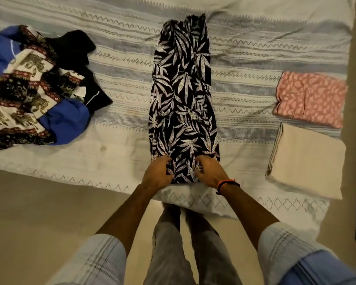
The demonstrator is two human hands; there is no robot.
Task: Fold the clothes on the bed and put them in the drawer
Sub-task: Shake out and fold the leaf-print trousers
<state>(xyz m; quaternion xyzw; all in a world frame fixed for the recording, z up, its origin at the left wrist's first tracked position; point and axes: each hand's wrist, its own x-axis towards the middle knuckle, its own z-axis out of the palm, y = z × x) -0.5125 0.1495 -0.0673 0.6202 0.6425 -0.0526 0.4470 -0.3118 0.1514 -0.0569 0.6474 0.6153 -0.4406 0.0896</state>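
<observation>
Lengthwise on the bed (245, 58): leaf-print garment (182, 95), soft, light, floppy. Near hem gripped by left hand (156, 174) and right hand (209, 173), fingers curled on cloth. Best taken at both corners.

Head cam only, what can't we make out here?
- Drawer: not in the head view.
- Clothes pile: cut off by the left edge; pieces overlap, count unclear.
- Leaf-print garment: near hem partly covered by left hand and right hand.
- Pink stack, beige stack: folded, type unreadable.
</observation>
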